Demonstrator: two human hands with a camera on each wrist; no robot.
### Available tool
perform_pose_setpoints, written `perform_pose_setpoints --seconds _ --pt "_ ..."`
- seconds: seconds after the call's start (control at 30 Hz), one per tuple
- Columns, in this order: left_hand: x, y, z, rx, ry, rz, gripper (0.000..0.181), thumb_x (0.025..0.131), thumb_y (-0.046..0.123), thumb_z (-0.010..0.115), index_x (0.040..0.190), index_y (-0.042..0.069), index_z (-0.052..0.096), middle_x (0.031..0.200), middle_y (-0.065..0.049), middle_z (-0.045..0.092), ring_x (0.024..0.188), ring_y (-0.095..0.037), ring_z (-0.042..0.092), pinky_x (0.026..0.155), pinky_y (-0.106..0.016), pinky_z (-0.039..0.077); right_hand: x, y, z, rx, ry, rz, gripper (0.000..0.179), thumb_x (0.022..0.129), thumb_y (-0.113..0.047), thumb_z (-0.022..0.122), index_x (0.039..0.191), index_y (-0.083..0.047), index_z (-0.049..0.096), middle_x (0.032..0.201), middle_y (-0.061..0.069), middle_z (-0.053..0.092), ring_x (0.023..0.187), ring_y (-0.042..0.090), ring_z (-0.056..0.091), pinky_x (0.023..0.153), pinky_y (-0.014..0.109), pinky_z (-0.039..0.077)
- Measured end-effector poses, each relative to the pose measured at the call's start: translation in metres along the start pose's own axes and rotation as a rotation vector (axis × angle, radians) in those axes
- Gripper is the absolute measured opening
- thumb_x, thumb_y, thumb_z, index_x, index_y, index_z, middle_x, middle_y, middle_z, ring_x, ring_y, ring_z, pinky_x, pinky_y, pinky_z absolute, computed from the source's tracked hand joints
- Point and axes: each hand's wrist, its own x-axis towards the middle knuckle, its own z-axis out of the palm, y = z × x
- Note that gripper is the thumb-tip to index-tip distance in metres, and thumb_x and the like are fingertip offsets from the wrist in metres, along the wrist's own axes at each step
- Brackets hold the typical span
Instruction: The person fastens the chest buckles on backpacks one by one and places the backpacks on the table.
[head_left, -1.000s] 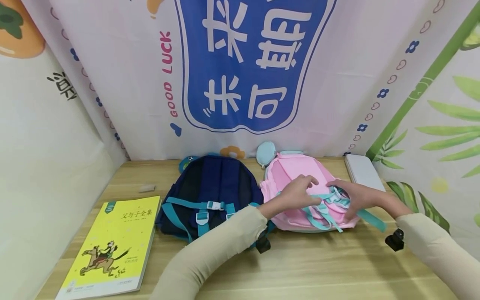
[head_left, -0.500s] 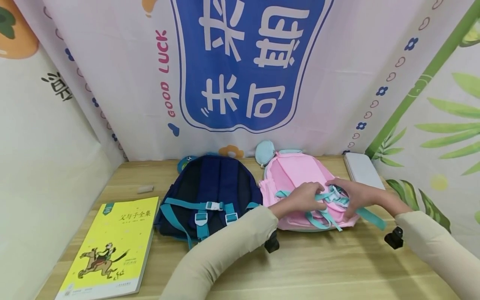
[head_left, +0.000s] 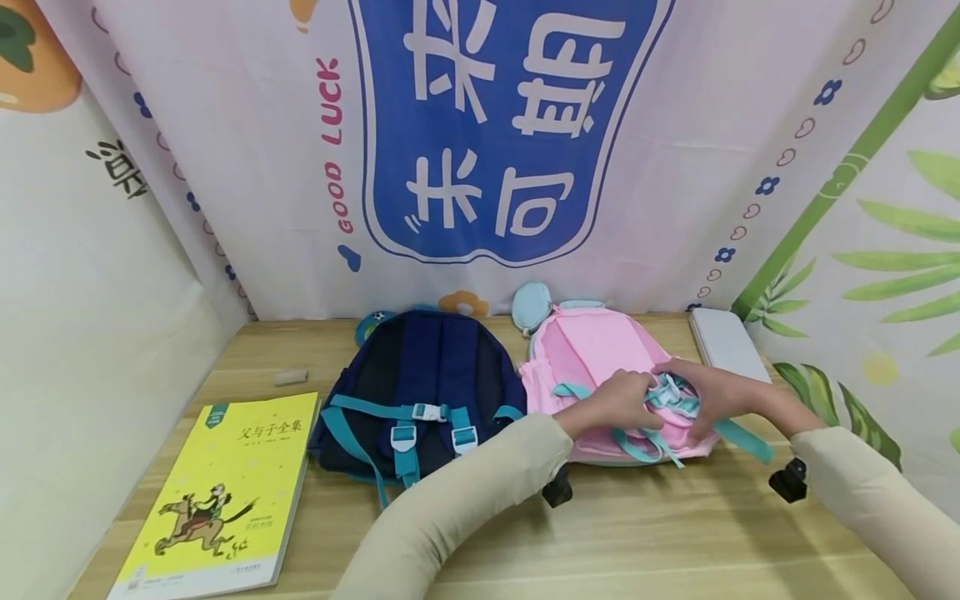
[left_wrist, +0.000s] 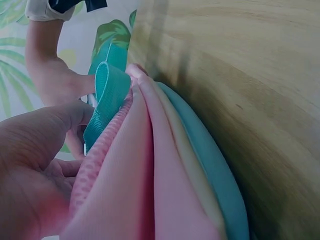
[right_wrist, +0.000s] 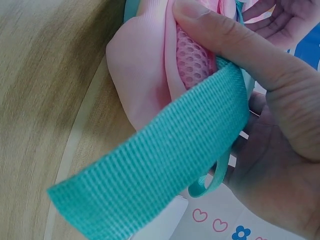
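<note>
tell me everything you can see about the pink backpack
The pink backpack lies flat on the wooden table, back panel up, just right of a navy backpack. It looks like soft pink fabric with pink mesh padding and teal webbing straps that spill toward the front edge. A small teal pouch sits at its top end. The left hand and right hand both grip the strap area at its lower right; the right thumb presses teal webbing against the mesh.

We wear long cream sleeves on both arms; a small black camera unit sits under each wrist. Left hand and right hand bare.
</note>
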Motion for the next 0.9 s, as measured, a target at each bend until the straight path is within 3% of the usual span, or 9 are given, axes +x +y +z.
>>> perform_pose_setpoints --seconds 0.13,0.27,0.5,0.73,0.9 --pt "0.001 0.000 0.000 -0.003 0.002 -0.007 0.059 0.085 0.036 0.079 0.136 0.011 0.063 0.127 0.003 0.070 0.113 -0.010 0.062 0.095 -0.016 0.046 0.000 0.000 0.001 0.003 0.001 -0.003 0.111 0.058 -0.024 0.100 0.148 0.002 0.040 0.147 0.031 0.045 0.130 0.045 0.048 0.105 0.063 0.042" --pt "0.001 -0.001 0.000 -0.037 0.007 -0.009 0.056 0.085 0.033 0.079 0.134 0.010 0.064 0.124 0.003 0.071 0.104 -0.006 0.062 0.089 -0.013 0.045 -0.001 -0.001 0.002 0.000 0.002 -0.001 0.111 0.058 -0.024 0.100 0.148 0.002 0.040 0.147 0.031 0.045 0.129 0.044 0.048 0.104 0.062 0.043" --pt "-0.003 -0.001 -0.009 -0.154 0.045 -0.029 0.041 0.086 0.025 0.079 0.121 0.007 0.067 0.100 0.004 0.069 0.082 -0.003 0.057 0.077 -0.010 0.044 -0.001 -0.001 0.000 0.003 -0.005 0.007 0.111 0.059 -0.024 0.100 0.148 0.002 0.039 0.147 0.030 0.045 0.130 0.045 0.047 0.104 0.064 0.043" --pt "-0.006 -0.006 -0.012 -0.185 0.063 -0.008 0.032 0.090 0.020 0.077 0.119 0.008 0.071 0.105 0.002 0.073 0.090 -0.003 0.063 0.081 -0.009 0.045 0.000 0.000 -0.001 0.006 -0.012 -0.004 0.111 0.059 -0.024 0.099 0.149 0.002 0.039 0.148 0.031 0.044 0.133 0.047 0.045 0.105 0.065 0.042" --pt "-0.009 -0.010 -0.013 -0.195 0.106 0.011 0.019 0.091 0.016 0.077 0.108 0.008 0.074 0.099 0.001 0.075 0.085 -0.002 0.063 0.078 -0.008 0.044 0.000 0.001 0.000 -0.008 -0.017 0.000 0.112 0.060 -0.025 0.099 0.150 0.003 0.037 0.150 0.032 0.042 0.134 0.049 0.043 0.106 0.067 0.041"
